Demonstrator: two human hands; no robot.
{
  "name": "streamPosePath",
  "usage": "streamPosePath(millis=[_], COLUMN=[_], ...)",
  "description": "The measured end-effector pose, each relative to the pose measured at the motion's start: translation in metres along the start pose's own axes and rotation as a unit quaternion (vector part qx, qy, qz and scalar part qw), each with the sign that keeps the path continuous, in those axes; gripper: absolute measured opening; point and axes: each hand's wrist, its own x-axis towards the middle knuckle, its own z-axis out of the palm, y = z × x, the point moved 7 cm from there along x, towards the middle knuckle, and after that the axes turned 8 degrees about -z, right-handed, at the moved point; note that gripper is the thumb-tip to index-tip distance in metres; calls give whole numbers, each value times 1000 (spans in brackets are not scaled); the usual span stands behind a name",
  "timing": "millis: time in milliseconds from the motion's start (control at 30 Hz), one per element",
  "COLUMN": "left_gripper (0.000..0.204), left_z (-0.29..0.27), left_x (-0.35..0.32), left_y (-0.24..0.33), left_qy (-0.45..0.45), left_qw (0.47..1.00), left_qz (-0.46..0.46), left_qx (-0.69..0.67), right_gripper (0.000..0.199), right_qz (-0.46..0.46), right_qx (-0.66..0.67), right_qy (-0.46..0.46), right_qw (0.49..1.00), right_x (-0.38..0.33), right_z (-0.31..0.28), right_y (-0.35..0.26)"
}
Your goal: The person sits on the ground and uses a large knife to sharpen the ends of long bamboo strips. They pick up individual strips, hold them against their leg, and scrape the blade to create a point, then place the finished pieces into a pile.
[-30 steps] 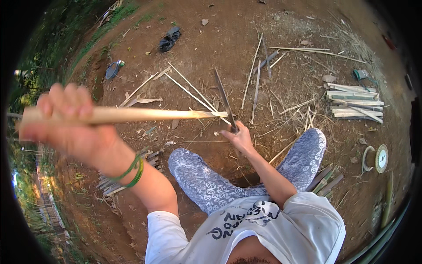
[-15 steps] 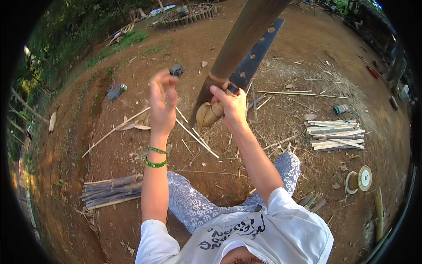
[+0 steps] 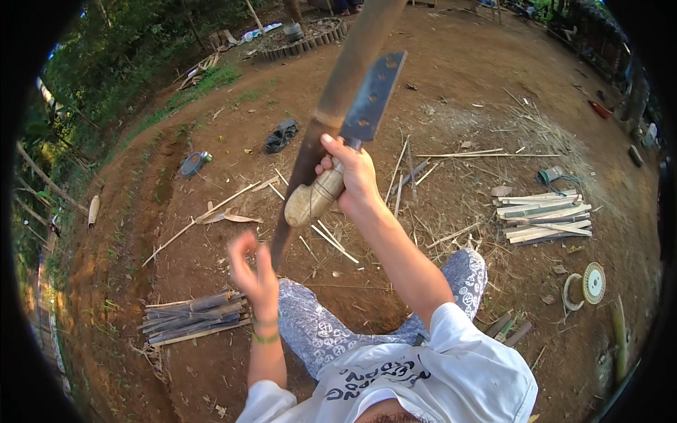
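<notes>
My right hand (image 3: 347, 176) is wrapped round the pale wooden handle of a big knife (image 3: 374, 99), whose broad dark blade has a row of holes and points up and away. Held along with it, a long brown piece of what looks like bamboo (image 3: 347, 77) slants from the top edge down toward my left knee, with a joint ring near my thumb. My left hand (image 3: 255, 276) is off to the lower left of the bamboo's near end. Its fingers are bent, apart and slightly blurred, with nothing in them. A green bracelet circles that wrist.
Bundled dark strips (image 3: 194, 319) lie by my left knee, and a stack of split sticks (image 3: 543, 220) at the right. Beyond are a cord spool (image 3: 594, 283), a black crumpled thing (image 3: 281, 136) and a blue round container (image 3: 190, 165). Loose slivers litter the dirt.
My left hand has dropped down toward my left knee. My right hand has shifted a little left and nearer, carrying the knife and the bamboo piece.
</notes>
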Motion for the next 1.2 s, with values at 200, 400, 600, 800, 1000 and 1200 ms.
streamPosePath(millis=[200, 400, 600, 800, 1000, 1200], left_gripper=[75, 107, 62, 49, 54, 60], left_z=[-16, -9, -61, -106, -66, -27], left_x=[-171, -102, 32, 133, 133, 82], left_y=[-112, -143, -70, -18, 46, 38], left_qy=[-228, 10, 162, 5, -45, -142], left_qw=[816, 691, 719, 739, 800, 860], left_qz=[-486, -371, -168, -27, -39, -46], left_qx=[-214, -620, -655, -673, -597, -488], right_gripper=[28, 25, 24, 26, 22, 24], right_qz=[10, 61, 90, 227, 313, 285], right_qx=[76, 186, 203, 72, -164, -330], right_qy=[78, 81, 79, 94, 234, 234], right_qw=[994, 977, 972, 967, 906, 869], right_x=[-6, -26, -24, -45, -134, -184], right_z=[-21, -18, -41, -113, -316, -280], right_y=[29, 27, 35, 103, 147, 102])
